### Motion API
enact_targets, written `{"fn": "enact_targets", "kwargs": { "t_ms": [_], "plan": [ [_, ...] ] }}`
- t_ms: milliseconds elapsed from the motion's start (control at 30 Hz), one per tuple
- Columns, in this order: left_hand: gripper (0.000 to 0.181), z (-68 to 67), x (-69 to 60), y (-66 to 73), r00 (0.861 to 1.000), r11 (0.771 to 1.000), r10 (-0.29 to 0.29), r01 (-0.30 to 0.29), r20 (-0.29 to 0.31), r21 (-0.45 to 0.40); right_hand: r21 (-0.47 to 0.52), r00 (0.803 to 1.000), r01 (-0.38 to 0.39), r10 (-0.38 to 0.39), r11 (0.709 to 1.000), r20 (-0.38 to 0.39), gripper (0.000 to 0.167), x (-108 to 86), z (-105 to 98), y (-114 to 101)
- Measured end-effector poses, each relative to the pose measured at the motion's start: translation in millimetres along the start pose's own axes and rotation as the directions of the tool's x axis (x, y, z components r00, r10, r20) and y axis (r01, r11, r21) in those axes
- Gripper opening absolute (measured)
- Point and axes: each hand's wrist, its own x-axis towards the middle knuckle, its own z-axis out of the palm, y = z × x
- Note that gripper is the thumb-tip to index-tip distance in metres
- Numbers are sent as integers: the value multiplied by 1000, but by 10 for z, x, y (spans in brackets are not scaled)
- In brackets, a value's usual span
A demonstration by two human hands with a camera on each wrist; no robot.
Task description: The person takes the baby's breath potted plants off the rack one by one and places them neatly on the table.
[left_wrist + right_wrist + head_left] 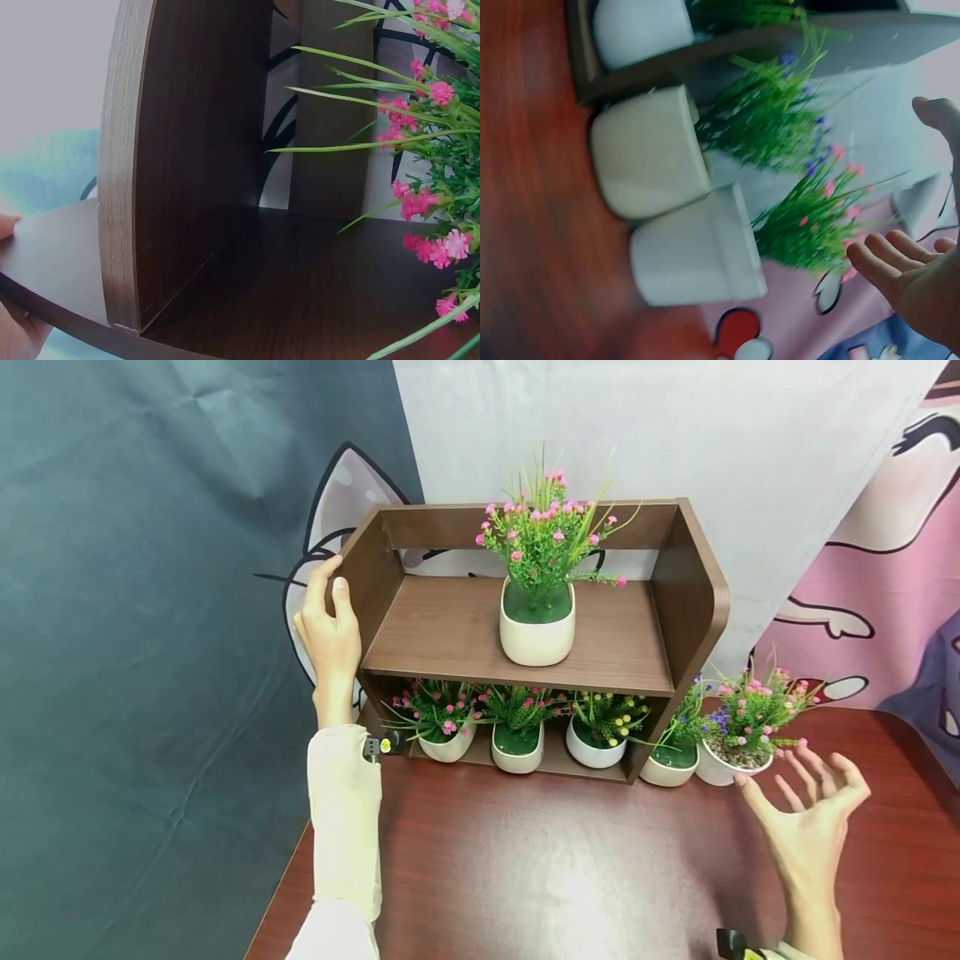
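My left hand is at the outer left side of the brown shelf unit, thumb and index finger apart near its side panel; whether it presses there is unclear. Only parts of that hand show at the left edge of the left wrist view. A pink-flowered plant in a cream pot stands on the upper board. On the right, my right hand is empty, its fingers bent and spread, just in front of a white pot with pink flowers. The right wrist view shows a gap between the hand and that pot.
Three potted plants line the lower level: two pink-flowered in cream pots, and one yellow-flowered in a white pot. Beside the right panel, a cream pot stands next to the white one on the red-brown table. Curtains hang behind.
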Motion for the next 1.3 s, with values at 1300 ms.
{"fn": "enact_targets", "kwargs": {
  "t_ms": [1300],
  "plan": [
    [30, 6, 1, -12, 1000, 999, 23, -24, -17, -26, 397, 865, 146, -312, 906, 394, 87, -378, 1373, -1191]
  ]
}}
